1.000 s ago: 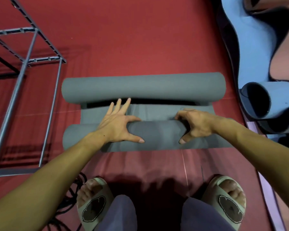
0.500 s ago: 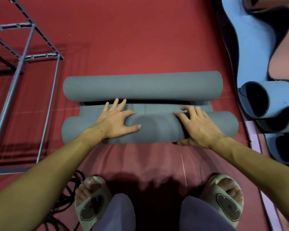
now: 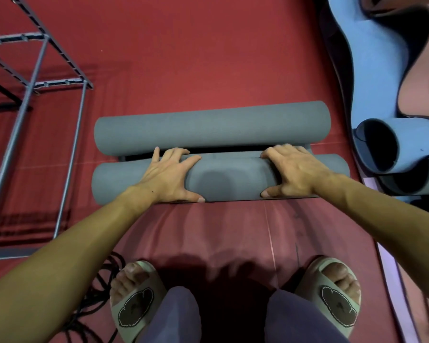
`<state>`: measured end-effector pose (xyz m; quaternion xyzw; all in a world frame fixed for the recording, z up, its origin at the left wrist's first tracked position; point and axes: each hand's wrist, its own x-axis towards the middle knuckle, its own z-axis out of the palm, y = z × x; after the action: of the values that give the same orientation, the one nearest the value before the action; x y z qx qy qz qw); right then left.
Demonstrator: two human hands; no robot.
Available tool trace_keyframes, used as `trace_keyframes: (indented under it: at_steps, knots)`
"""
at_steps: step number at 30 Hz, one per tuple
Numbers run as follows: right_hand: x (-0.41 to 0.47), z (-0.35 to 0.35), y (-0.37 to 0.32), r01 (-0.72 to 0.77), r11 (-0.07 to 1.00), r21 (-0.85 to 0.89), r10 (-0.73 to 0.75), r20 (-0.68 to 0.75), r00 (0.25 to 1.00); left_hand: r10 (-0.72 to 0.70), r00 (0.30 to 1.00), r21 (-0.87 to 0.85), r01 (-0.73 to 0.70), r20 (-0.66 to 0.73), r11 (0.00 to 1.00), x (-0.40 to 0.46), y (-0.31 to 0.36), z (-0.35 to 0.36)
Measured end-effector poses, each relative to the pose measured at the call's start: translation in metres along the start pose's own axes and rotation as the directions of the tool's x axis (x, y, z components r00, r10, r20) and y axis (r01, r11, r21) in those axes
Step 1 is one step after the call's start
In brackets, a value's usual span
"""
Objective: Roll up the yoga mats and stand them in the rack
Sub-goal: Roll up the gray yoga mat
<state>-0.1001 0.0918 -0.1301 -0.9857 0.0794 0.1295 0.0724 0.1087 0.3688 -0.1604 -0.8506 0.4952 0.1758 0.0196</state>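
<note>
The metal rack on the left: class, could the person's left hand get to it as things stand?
Probably yes, once it lets go. The left hand grips the near grey roll, and only bare red floor lies between it and the metal rack.

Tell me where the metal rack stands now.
The metal rack stands at the head view's upper left, on the red floor, left of the grey mat.

Count, head view:
- Grey foam rolls on the red floor: 2, a far roll and a near roll, joined by a flat grey strip.
- Bare hands: 2, left hand, right hand.
- Beige slip-on sandals: 2.
- Grey metal tube rack frames: 1.
- Light blue curled mats at right: at least 1; the total cannot be told.
</note>
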Motion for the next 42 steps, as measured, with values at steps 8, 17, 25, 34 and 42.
trace_keyframes:
  at_steps: [8,17,25,34,42]
  knots:
    - [0.002,-0.004,0.0,-0.059,0.998,0.039,0.061,-0.052,0.997,-0.028,1.0,-0.05,0.028,-0.008,0.998,0.005,-0.001,-0.013]
    - [0.014,-0.002,0.01,-0.151,0.986,0.074,0.141,0.123,0.982,-0.12,0.992,0.037,0.119,0.04,0.992,0.017,0.004,-0.027]
    - [0.011,0.009,0.016,-0.027,0.99,-0.14,0.03,0.017,0.999,-0.088,0.996,0.076,0.086,0.018,0.993,0.019,0.012,-0.034]
    - [0.006,0.0,0.009,0.041,0.996,0.074,-0.062,0.308,0.949,-0.094,0.9,0.028,0.091,0.426,0.995,0.006,0.006,-0.046]
    - [0.008,-0.014,0.012,-0.013,0.991,0.134,-0.034,0.343,0.939,-0.021,0.961,-0.057,0.038,0.275,0.998,-0.004,0.008,-0.054]
